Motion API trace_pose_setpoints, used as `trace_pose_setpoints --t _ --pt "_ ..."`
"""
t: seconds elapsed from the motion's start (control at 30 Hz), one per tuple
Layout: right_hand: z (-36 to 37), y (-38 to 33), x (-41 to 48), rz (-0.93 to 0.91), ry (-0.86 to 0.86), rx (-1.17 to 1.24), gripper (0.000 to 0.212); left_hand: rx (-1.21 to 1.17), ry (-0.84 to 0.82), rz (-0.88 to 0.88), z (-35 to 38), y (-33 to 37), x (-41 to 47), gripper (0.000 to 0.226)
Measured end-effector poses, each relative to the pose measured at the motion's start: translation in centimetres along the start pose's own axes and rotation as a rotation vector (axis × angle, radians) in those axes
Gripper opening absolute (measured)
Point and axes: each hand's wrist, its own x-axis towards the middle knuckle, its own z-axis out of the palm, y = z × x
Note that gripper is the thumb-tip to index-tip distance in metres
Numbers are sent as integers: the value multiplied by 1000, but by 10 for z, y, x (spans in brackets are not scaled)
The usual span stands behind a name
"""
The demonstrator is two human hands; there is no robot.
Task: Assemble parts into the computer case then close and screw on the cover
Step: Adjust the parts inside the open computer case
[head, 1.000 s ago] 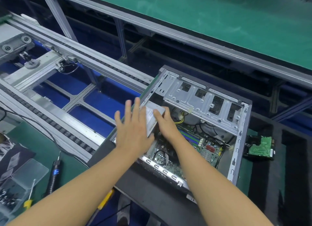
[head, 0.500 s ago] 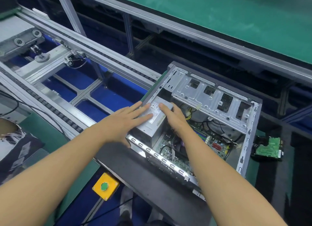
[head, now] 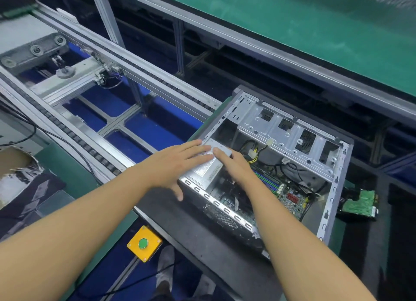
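An open grey computer case (head: 333, 188) lies on its side on a dark mat, its motherboard (head: 290, 195) and cables showing inside. A silver power supply (head: 209, 169) sits in the case's near-left corner. My left hand (head: 177, 163) lies flat on top of the supply, fingers spread, thumb hanging over the case's rear edge. My right hand (head: 234, 165) rests its fingers on the supply's right side, reaching down into the case. Neither hand wraps around the box; both press on it.
A hard drive (head: 358, 205) with a green circuit board lies right of the case. A conveyor frame (head: 126, 120) with blue panels runs along the left. A yellow box with a green button (head: 144, 243) hangs below the bench edge. A green bench (head: 315, 30) spans the back.
The power supply has sunk from a tilted, raised pose down into the case's corner. My left hand has turned from upright to flat on its top; the view shifted slightly.
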Motion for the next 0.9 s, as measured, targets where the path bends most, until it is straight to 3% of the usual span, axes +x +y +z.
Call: trace_pose_setpoints --t 0.13,0.43,0.57,0.77,0.9 --pt "1 -3 -3 21 -25 9 31 75 -3 -39 3 3 0 135" --pt "1 -1 0 16 -7 -8 24 1 30 -76 4 2 -1 127" --pt "2 -3 -2 16 20 -33 30 11 18 -73 -4 6 11 132" --pt "3 0 2 46 114 66 37 -21 -148 -56 -11 11 31 153" --pt "2 0 3 49 136 67 33 -55 -179 -29 -9 14 39 153"
